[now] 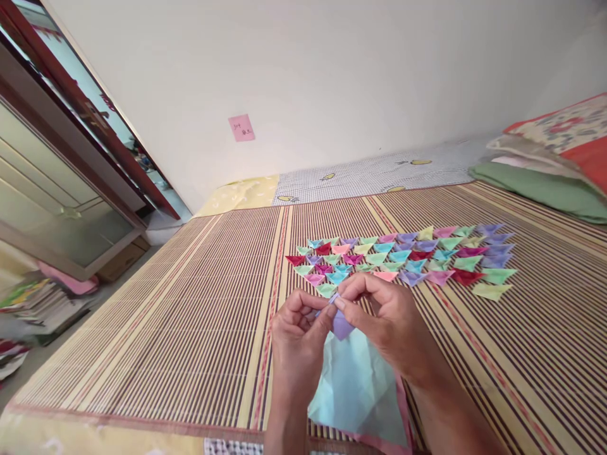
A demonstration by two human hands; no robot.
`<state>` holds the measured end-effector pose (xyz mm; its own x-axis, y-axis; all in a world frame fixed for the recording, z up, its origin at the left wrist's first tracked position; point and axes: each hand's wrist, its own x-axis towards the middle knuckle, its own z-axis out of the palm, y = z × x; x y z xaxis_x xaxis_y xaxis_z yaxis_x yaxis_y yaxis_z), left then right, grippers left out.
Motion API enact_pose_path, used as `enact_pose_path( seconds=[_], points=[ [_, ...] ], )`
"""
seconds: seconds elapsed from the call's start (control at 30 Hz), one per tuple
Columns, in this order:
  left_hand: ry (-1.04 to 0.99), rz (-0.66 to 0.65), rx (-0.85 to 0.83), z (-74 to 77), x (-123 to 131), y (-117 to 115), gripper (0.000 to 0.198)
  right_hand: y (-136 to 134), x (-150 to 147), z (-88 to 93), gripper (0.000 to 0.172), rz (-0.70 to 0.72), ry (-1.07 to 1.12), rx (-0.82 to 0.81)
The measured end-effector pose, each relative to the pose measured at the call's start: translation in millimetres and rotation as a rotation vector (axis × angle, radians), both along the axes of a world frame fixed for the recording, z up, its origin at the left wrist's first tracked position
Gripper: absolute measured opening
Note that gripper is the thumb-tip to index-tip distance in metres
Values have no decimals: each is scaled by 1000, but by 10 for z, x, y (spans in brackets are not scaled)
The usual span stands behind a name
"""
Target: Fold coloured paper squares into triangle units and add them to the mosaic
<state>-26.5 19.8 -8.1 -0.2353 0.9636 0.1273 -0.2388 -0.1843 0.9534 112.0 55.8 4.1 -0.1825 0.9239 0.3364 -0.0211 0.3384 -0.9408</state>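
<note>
Between both hands is a small piece of folded purple paper (342,327), held up above the mat. My left hand (303,325) pinches its left side between thumb and index finger. From the right, my right hand (379,309) pinches its upper edge, fingertips touching those of the left. Below the hands lies light blue paper (355,385), creased, with a pink edge showing beneath it. Just beyond the hands, several small folded paper boats (353,259) in many colours sit in rows; the hands hide some of the nearest ones.
A striped bamboo mat (190,316) covers the bed. Folded green bedding (535,186) and a red floral pillow (578,133) lie at the far right. A pink note (241,127) is on the wall. Stacked papers (42,300) stand on the left near a glass-panelled door (57,189).
</note>
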Motion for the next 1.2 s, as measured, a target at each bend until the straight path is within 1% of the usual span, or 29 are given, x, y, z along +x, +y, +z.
enact_pose_path(
  seconds=[0.13, 0.23, 0.27, 0.33, 0.47, 0.57, 0.67, 0.77, 0.83, 0.9, 1.0, 1.1, 1.2],
  points=[
    [0, 0, 7, -5, 9, 14, 20, 11, 7, -18, 17, -11, 5, -15],
    [7, 3, 11, 1, 11, 22, 19, 20, 15, -24, 8, -34, 6, -47],
    [12, 8, 11, 6, 11, 21, 19, 22, 18, -22, 9, -37, 1, -59],
    [36, 23, 14, 16, 11, 14, 19, 22, 23, -11, 14, -5, -18, -74],
    [109, 42, 23, 27, 25, -13, 19, 9, 30, 25, 15, 97, -35, -61],
    [129, 57, 9, 24, 51, -22, 21, 1, 35, 51, 16, 95, 10, -69],
    [131, 24, -26, 22, 69, -17, 23, 2, 45, 66, 18, 90, 94, -123],
    [151, -13, -61, 29, 62, -14, 13, 7, 53, 67, 19, 108, 146, -159],
    [154, -25, -62, 37, 48, -16, 17, 9, 56, 59, 19, 112, 149, -164],
    [160, -30, -54, 42, 30, -19, 22, 9, 61, 49, 19, 105, 130, -158],
    [160, -50, -45, 31, -1, -12, 22, 13, 77, 38, 18, 77, 81, -116],
    [103, -103, -43, -6, -27, 16, 21, 18, 96, 42, 18, 54, 47, -76],
    [46, -127, -40, -39, -32, 43, 27, 16, 101, 48, 18, 54, 48, -60]
  ],
)
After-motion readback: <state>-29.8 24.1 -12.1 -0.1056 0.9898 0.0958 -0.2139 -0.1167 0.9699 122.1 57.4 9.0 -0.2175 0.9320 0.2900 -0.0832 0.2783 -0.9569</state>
